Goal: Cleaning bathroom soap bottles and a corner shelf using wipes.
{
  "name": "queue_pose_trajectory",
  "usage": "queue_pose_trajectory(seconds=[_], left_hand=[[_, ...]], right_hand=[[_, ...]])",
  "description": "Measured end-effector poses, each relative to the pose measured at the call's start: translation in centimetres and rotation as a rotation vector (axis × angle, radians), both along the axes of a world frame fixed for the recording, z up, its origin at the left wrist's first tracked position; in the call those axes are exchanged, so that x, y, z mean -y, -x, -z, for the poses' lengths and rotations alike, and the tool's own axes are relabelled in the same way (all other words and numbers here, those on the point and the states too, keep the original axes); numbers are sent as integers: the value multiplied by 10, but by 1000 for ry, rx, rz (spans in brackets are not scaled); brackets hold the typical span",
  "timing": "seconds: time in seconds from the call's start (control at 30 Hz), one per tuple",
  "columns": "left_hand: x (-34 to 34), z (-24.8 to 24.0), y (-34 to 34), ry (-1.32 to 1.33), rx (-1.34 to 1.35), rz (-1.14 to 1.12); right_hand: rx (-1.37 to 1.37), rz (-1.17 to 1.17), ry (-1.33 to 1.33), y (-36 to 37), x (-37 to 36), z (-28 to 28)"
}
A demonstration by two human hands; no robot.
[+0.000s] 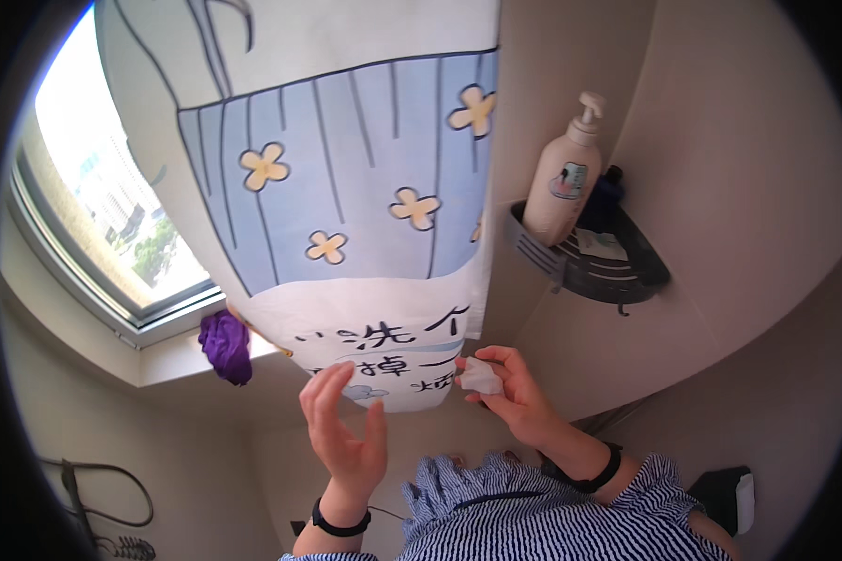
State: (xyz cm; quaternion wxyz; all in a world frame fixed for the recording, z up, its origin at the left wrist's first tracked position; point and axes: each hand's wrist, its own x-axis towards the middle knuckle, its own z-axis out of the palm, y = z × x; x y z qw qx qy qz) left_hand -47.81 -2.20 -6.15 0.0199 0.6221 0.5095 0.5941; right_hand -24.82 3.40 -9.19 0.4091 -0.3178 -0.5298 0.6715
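The small white crumpled wipe (481,376) is pinched between the thumb and fingers of the right hand (510,397), just beside the lower right corner of the hanging curtain (346,187). I take the curtain as the landmark for every place here. The left hand (346,430) is raised below its bottom edge, with the fingers spread and released, holding nothing; its fingertips are close to the printed lower border, but I cannot tell if they touch it.

To do this well, I judge that the free hand should hold the cloth flat and tight, so the wipe can press against it without the fabric swinging away.

To the right of the curtain, one dark corner shelf (617,280) is fixed on the wall. One white pump bottle (563,182) stands in it, with a darker item behind that I cannot make out. To the left of the curtain there is one window (112,206), and one purple bundle (226,344) sits near the sill. Each wrist wears one black band, so two bands. The curtain shows five whole yellow flowers.
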Motion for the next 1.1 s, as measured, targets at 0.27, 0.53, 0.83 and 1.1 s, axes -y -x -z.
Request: queue_pose_trajectory(seconds=[0.27, 0.53, 0.83, 1.1], left_hand=[[-73, -50, -130, 230, 26, 493], [-211, -57, -210, 267, 171, 193], [-271, -63, -208, 469, 189, 412], [-223, -98, -227, 184, 460, 464]], right_hand=[[-9, 275, -259, -72, -5, -36], [113, 484, -373, -141, 8, -27], [-53, 504, -187, -186, 19, -23], [114, 495, -345, -205, 13, -16]])
